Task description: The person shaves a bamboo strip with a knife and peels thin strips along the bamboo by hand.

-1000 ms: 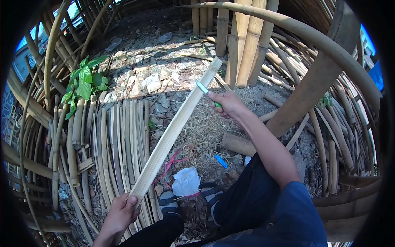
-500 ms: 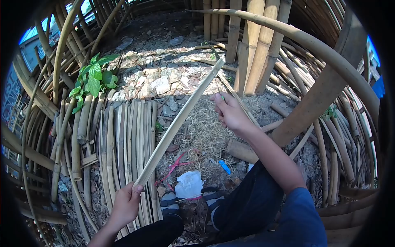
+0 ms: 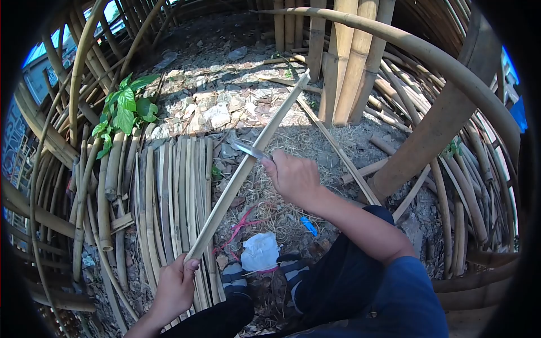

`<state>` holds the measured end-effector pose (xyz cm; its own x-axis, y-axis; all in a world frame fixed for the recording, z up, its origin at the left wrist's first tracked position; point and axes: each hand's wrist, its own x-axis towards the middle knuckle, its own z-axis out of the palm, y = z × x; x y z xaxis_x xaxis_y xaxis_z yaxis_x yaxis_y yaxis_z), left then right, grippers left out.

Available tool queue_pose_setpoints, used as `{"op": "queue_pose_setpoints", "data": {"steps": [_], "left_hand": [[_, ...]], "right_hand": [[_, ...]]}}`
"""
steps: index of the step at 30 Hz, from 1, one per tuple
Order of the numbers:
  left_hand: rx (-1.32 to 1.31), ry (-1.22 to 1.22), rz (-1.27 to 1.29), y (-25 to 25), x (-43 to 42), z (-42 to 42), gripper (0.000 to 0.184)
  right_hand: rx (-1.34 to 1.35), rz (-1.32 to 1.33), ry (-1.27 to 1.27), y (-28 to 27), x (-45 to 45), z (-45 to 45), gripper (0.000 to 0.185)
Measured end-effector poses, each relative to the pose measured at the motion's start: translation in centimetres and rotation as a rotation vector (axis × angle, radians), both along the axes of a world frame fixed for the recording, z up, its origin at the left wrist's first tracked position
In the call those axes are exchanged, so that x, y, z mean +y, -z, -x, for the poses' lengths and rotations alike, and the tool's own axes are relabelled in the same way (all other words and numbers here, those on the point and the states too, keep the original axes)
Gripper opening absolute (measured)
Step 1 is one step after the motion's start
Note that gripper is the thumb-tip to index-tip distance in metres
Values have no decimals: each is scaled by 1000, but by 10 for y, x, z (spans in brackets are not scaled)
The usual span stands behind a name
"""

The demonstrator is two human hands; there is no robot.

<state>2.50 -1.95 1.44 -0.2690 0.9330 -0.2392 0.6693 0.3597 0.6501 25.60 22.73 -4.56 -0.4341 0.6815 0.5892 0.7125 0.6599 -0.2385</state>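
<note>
A long pale bamboo strip (image 3: 241,176) slants up and away from me to the right. Its near end is gripped by my left hand (image 3: 178,286), thumb on top and fingers wrapped around it. My right hand (image 3: 294,176) is closed on a knife (image 3: 251,150), whose handle is hidden in the fist. The bright blade lies across the strip a little above its middle, touching or just over it. Under the strip, thin curly shavings (image 3: 276,203) are scattered on the ground.
Split bamboo strips (image 3: 179,191) lie side by side at left, near a leafy green plant (image 3: 127,104). Upright bamboo poles (image 3: 352,67) and a thick slanting pole (image 3: 428,121) stand at right. A curved pole (image 3: 406,48) arches overhead. White scrap (image 3: 260,252) and pink twine (image 3: 241,226) lie by my feet.
My right hand has come down and left along the strip, and the knife blade now shows across it. My left hand keeps its hold on the near end.
</note>
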Motion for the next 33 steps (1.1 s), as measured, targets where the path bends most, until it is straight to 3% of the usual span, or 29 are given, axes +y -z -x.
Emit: {"op": "queue_pose_setpoints", "data": {"steps": [6,12,24,27,28,31,33], "left_hand": [[-14,-17,-14,0,-3,-1,39],[-12,2,43,3,-7,2,45],[40,-2,57,9,-7,3,38],[-69,-21,64,8,-5,5,39],[-66,-32,68,9,-4,5,39],[-374,-113,147,7,-2,3,34],[-393,-130,149,7,-3,1,34]], "right_hand": [[12,-61,68,2,27,-9,42],[-20,37,216,-5,60,-35,43],[-48,197,441,-18,107,-70,54],[116,220,252,-17,76,-52,48],[74,231,155,-20,51,-39,45],[30,117,-140,-12,-7,-9,38],[27,76,-170,-9,-23,-2,37]]}}
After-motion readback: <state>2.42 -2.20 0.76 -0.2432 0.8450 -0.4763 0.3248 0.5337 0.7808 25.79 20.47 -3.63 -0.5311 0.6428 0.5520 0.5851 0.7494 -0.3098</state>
